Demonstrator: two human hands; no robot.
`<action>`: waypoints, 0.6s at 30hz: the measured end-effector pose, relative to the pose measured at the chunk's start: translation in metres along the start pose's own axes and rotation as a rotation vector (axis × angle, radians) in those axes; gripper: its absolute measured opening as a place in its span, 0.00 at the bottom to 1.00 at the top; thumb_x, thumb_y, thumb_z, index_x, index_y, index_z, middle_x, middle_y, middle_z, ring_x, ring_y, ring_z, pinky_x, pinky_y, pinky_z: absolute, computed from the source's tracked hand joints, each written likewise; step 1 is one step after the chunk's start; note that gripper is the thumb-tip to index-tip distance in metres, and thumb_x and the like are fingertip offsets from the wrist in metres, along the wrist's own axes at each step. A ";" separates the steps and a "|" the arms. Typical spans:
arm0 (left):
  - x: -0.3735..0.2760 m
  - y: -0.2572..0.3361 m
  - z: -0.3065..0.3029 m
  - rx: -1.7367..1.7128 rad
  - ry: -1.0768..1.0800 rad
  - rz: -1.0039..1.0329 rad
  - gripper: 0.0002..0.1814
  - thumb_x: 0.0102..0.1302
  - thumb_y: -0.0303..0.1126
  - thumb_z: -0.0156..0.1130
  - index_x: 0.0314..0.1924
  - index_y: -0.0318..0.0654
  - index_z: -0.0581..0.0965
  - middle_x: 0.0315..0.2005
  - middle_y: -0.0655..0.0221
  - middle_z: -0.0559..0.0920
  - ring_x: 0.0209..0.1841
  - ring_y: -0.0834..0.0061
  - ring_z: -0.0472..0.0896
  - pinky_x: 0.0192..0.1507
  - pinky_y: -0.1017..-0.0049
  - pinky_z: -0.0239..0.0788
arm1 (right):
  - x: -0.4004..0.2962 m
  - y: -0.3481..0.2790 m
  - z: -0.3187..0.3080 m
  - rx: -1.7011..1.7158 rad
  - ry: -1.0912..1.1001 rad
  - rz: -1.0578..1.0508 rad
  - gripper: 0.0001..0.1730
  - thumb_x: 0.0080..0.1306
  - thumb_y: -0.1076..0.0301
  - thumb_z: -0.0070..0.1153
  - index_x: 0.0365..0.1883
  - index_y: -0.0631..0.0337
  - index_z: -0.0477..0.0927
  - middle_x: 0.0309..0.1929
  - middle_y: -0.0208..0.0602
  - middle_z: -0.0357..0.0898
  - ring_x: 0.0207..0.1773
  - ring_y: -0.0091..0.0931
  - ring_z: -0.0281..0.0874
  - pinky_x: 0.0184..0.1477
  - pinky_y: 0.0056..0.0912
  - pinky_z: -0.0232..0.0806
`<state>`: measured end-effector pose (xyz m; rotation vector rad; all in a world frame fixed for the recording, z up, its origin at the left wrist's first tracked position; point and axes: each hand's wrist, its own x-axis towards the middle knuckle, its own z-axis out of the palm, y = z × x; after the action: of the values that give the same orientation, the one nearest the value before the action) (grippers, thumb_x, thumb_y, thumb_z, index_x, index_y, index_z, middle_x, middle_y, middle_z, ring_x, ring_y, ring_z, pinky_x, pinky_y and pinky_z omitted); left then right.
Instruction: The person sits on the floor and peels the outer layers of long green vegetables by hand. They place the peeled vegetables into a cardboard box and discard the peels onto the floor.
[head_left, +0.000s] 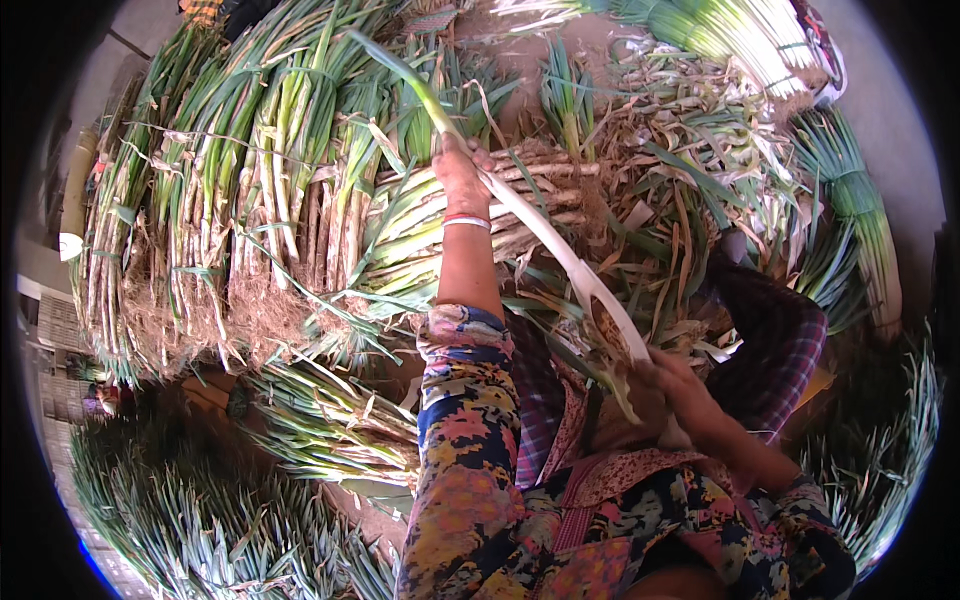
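A long Welsh onion (529, 214) lies slantwise across my front, its green leaf tip at the top and its white stalk running down toward my lap. My left hand (461, 165), arm stretched out, grips it where green turns to white. Near the lower white end, my right hand (679, 386) is closed around the stalk and a loose outer leaf (622, 390) that hangs partly stripped. The fingers of my right hand are partly in shadow. Under my left forearm lies a bundle of unpeeled onions (409, 232), with brown dry sheaths.
Tied onion bundles with hairy roots (262, 187) lean in a row at the left. Peeled dry leaves (697, 127) are heaped at the right. White cleaned bundles (750, 45) lie at the top right, another bundle (862, 225) below them. Dense green tops (225, 517) fill the lower left.
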<state>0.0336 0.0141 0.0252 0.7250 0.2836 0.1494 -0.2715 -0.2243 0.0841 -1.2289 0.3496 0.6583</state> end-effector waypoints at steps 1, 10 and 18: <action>0.002 -0.007 -0.001 0.012 0.018 -0.017 0.14 0.70 0.42 0.42 0.37 0.39 0.62 0.19 0.67 0.68 0.12 0.79 0.61 0.11 0.77 0.55 | -0.005 0.002 -0.003 -0.020 0.021 -0.033 0.14 0.68 0.63 0.43 0.46 0.62 0.70 0.27 0.22 0.66 0.27 0.14 0.63 0.29 0.18 0.58; 0.009 -0.033 0.015 0.179 0.055 -0.025 0.15 0.72 0.42 0.38 0.36 0.38 0.64 0.19 0.70 0.67 0.12 0.81 0.59 0.11 0.79 0.53 | -0.072 0.023 -0.052 0.090 -0.007 -0.027 0.13 0.68 0.67 0.40 0.48 0.62 0.70 0.20 0.22 0.60 0.17 0.14 0.54 0.20 0.17 0.50; 0.012 -0.006 0.015 0.141 -0.058 0.133 0.13 0.71 0.43 0.42 0.37 0.40 0.63 0.19 0.69 0.69 0.12 0.82 0.61 0.09 0.80 0.55 | -0.055 0.022 -0.116 -0.633 0.290 -0.334 0.15 0.66 0.62 0.46 0.45 0.65 0.70 0.29 0.36 0.72 0.27 0.28 0.71 0.29 0.27 0.65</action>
<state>0.0497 0.0028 0.0295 0.8872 0.1920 0.2360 -0.3163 -0.3448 0.0637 -1.9473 0.1660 0.2993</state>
